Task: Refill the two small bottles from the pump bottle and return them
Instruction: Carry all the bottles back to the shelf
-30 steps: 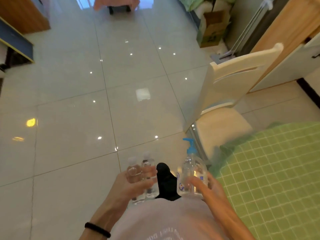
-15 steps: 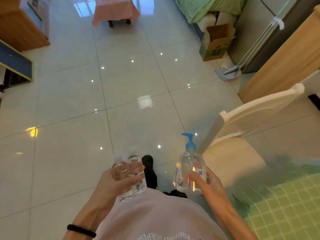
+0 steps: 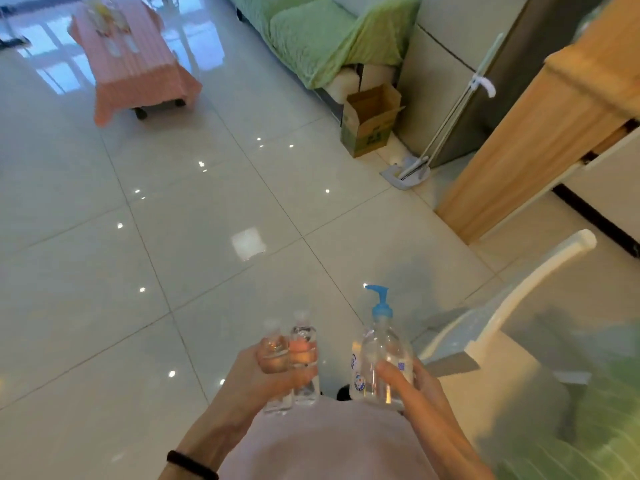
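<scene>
Glossy tiled floor (image 3: 207,237) underfoot; left hand (image 3: 256,382) fingers (image 3: 294,377) tight around 2 small bottles (image 3: 303,332); right hand (image 3: 422,386) fingers (image 3: 391,373) around pump bottle (image 3: 377,344).

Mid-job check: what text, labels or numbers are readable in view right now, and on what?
No text is readable.
pump bottle: blue print on its label, too blurred to read.
cardboard box: green print on its side, too small to read.
small bottles: no label visible.

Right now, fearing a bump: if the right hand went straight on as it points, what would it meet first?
Nothing nearby, it seems: the right hand, gripping the pump bottle, aims ahead over bare floor tiles; the chair stands off to its right. Depth is unclear.
</scene>
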Available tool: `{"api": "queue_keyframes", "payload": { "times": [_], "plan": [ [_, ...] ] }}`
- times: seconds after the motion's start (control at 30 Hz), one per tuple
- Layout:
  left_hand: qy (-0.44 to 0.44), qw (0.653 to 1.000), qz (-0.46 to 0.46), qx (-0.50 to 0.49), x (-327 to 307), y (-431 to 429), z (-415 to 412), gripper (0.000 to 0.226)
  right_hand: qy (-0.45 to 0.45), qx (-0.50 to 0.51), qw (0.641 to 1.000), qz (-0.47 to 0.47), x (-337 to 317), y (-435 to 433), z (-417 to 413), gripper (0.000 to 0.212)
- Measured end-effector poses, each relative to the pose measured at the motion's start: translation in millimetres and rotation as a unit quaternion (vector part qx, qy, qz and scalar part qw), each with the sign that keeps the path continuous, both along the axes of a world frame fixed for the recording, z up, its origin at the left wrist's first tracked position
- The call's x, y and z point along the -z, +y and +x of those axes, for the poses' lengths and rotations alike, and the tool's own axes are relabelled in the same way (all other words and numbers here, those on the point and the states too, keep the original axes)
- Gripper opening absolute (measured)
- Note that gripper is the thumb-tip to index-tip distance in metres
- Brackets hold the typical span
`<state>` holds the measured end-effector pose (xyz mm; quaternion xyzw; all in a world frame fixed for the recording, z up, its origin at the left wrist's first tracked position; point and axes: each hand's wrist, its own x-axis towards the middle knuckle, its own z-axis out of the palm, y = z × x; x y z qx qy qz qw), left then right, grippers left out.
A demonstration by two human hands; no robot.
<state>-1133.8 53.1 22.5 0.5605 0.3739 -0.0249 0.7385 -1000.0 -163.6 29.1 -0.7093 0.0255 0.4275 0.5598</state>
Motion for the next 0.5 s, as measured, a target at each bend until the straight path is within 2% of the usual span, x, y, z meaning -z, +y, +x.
{"api": "queue_keyframes", "payload": {
  "times": [0.17, 0.5],
  "plan": [
    [0.007, 0.995, -0.004, 0.096, -8.9, 52.5, 86.9, 0.052, -0.009, 0.061, 0.998, -0.010, -4.3, 33.2, 39.0, 0.020],
    [0.028, 0.971, 0.018, 0.237, -6.6, 82.2, 270.8, 0.051, -0.001, 0.203, 0.979, 0.027, 8.4, 65.6, 161.9, 0.048]
  ]
}}
